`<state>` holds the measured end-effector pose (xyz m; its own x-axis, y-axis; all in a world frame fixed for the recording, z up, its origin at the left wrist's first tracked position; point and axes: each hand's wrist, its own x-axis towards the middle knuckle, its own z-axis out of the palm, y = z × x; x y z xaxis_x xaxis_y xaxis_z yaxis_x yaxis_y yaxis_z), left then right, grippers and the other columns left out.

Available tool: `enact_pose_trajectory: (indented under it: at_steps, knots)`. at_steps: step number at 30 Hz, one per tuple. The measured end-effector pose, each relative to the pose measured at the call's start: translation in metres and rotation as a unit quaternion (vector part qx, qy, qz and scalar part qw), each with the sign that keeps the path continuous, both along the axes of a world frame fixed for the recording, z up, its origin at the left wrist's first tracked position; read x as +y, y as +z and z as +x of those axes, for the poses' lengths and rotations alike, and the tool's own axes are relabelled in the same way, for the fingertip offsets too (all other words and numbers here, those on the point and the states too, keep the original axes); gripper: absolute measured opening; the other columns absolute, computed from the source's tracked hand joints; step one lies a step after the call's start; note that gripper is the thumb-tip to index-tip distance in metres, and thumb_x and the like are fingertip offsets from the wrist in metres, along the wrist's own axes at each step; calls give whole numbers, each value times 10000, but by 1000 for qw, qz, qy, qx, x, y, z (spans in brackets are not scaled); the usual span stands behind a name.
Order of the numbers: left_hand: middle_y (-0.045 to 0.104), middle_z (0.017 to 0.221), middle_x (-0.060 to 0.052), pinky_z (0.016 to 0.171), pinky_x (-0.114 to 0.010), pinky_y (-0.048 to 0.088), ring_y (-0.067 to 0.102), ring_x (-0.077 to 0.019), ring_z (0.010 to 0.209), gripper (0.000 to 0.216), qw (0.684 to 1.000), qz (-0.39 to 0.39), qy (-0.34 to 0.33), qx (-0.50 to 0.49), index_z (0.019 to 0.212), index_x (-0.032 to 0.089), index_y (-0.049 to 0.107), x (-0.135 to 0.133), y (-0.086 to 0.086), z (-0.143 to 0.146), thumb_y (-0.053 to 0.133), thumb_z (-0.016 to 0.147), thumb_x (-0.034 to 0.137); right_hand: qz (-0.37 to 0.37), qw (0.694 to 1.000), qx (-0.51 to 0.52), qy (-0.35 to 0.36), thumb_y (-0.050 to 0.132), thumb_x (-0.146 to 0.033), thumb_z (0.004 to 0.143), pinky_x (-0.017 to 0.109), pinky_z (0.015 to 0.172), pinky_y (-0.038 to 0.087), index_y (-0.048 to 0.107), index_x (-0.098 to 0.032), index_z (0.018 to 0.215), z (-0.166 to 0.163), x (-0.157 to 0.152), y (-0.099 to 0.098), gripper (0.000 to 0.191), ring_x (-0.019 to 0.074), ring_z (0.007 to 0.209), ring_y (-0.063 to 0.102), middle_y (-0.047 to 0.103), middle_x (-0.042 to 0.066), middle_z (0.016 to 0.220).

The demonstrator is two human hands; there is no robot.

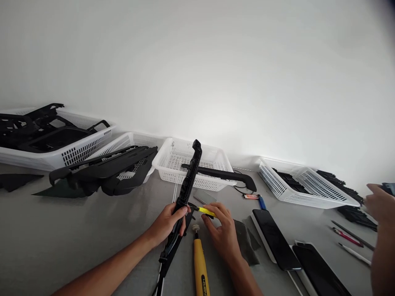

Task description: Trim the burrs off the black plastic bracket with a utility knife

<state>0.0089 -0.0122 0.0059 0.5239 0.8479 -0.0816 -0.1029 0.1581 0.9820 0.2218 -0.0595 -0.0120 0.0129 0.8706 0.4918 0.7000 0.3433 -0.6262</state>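
Left hand (173, 220) is curled around the black strip (189, 176); my right hand (222, 232) pinches the yellow tool (206, 211).

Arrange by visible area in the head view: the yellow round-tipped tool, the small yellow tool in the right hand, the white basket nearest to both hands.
1. White basket
2. Yellow round-tipped tool, though cut off by the frame
3. Small yellow tool
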Motion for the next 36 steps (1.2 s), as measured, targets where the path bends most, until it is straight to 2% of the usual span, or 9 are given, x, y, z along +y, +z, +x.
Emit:
enact_pose_trajectory:
  at_steps: [5,11,19,23,31,36]
  knots:
    - [640,552,14,626,-297,487,574,-164,521,555,1000,11,-23,12,1094,148,633,0,1,0,631,906,670,17,1000,-5,-4,610,-340,1025,380,894,469,740,-285,1139,2,0,2,182,240,1039,656,704,62,1128]
    - [657,572,18,625,-286,483,590,-157,535,542,999,13,-41,18,1102,159,619,2,-3,0,621,917,668,17,1000,12,-7,598,-341,1027,376,895,486,740,-282,1146,1,0,1,194,247,1055,658,703,72,1134]
    - [672,598,6,673,-296,486,619,-169,583,496,997,18,-65,22,1020,181,619,1,1,-1,633,912,665,-2,1000,17,7,625,-288,981,359,876,502,744,-267,1076,2,-3,8,153,236,1009,670,712,59,1088]
    - [664,611,10,704,-306,501,626,-170,601,480,997,8,-69,25,925,194,607,0,6,-2,661,889,669,1,999,37,27,610,-294,1000,356,887,525,731,-272,1116,0,-5,9,170,238,1046,664,705,66,1109]
    - [690,643,-7,695,-296,500,642,-173,638,495,996,12,-73,45,921,187,601,0,5,-1,654,894,678,38,999,2,10,610,-287,1018,344,859,507,729,-278,1140,-2,-3,6,170,228,1014,670,711,54,1099]
    - [681,634,-8,669,-288,487,630,-172,635,548,996,6,-75,49,938,175,607,0,4,-1,657,867,717,47,998,-12,32,626,-243,996,338,857,471,722,-292,1120,0,-2,4,165,215,997,667,708,30,1090]
